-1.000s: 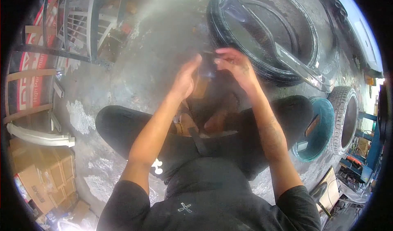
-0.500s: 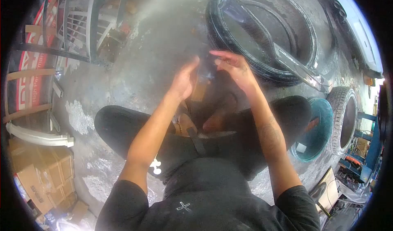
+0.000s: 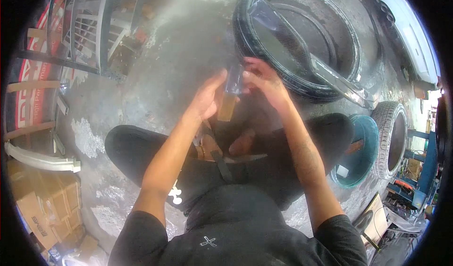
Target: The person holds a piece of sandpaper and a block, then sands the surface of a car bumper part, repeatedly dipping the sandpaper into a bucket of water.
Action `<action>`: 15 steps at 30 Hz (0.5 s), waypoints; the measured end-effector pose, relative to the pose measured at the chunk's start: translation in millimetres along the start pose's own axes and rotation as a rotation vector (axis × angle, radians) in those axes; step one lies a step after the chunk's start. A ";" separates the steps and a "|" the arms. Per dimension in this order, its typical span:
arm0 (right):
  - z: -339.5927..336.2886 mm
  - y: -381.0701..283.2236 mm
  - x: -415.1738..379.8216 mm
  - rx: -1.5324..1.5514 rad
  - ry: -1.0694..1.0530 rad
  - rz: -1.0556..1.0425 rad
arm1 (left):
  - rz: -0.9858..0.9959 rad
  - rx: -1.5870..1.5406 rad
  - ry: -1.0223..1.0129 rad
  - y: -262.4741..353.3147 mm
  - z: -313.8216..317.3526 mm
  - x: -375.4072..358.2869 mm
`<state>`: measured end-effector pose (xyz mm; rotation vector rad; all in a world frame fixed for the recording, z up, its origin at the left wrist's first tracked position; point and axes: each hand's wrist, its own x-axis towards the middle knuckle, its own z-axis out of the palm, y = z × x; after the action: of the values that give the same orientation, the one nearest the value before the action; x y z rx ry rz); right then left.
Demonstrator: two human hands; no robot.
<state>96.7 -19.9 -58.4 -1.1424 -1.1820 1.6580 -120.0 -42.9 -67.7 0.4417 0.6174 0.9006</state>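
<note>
Between my hands, above my crossed legs, is a slim oblong piece with a dark grey, shiny upper part (image 3: 234,79) and a tan lower part (image 3: 226,108). My left hand (image 3: 207,96) grips its left side, thumb up along the grey edge. From the right, the bent fingers of my right hand (image 3: 265,81) pinch the grey part near its top. What the piece is I cannot tell. Below it my sandalled foot (image 3: 210,145) shows between my dark trouser legs.
A large tyre (image 3: 240,35) lies ahead to the right, with a long carbon-patterned part (image 3: 295,42) across it. By my right knee are a teal tub (image 3: 351,183) and an upright tyre (image 3: 383,148). Cardboard boxes (image 3: 52,204) and a metal frame (image 3: 103,30) stand left.
My hands have closed in on the oblong piece, and its grey and tan parts show more plainly. My right fingers have come down onto its edge. The view has shifted slightly.
</note>
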 end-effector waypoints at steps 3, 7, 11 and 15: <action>3.8 -0.4 1.8 -0.062 0.055 -0.005 | 0.010 0.033 -0.055 3.3 -4.4 -1.3; 7.0 -36.5 -16.3 -0.634 0.218 -0.427 | 0.162 0.144 0.017 5.7 -14.8 2.0; -12.1 -116.7 -12.1 -1.293 0.522 -0.863 | 0.289 0.312 0.177 6.8 -23.9 13.0; -55.9 -110.1 36.4 -1.341 0.282 -0.356 | 0.486 0.703 0.488 22.3 -18.4 52.0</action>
<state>149.8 56.7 30.4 -1.6660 -2.1904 0.2449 -120.8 14.3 -84.1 1.0485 1.3238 1.2575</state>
